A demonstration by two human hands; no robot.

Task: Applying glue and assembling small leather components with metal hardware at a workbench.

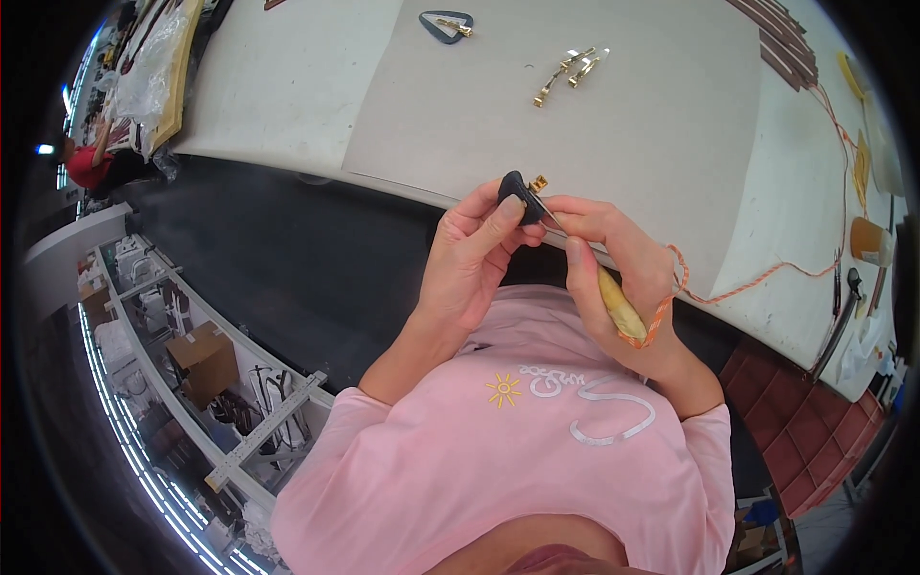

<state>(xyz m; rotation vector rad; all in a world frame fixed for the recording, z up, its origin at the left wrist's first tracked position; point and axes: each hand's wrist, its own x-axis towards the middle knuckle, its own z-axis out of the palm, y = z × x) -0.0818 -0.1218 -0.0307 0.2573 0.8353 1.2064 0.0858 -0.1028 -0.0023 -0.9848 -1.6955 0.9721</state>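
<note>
While the head camera looks down over a pink shirt (pixel 537 450), both hands meet just in front of the table edge (pixel 287 165). The left hand (pixel 470 264) is curled, thumb and forefinger pinching a small dark leather piece (pixel 516 192) with a little gold clasp (pixel 539 182) poking out at its top. The right hand (pixel 613 264) is closed round a tool with a pale wooden handle (pixel 621 309), its thin metal tip touching the leather piece right where the two hands come together. An orange cord (pixel 767 276) loops round the right wrist and trails off across the table to the right. Up on the table lies a grey card sheet (pixel 537 105); on it, well apart from the hands, sit several loose gold clasps (pixel 567 72), and further left another dark leather loop (pixel 446 24) with its own gold fitting. Off to the far right stands a brown cup (pixel 870 240), with strips of dark brown leather (pixel 781 43) stacked near the top corner. Below the table on the left, a cardboard box (pixel 204 359) rests among white shelves.
</note>
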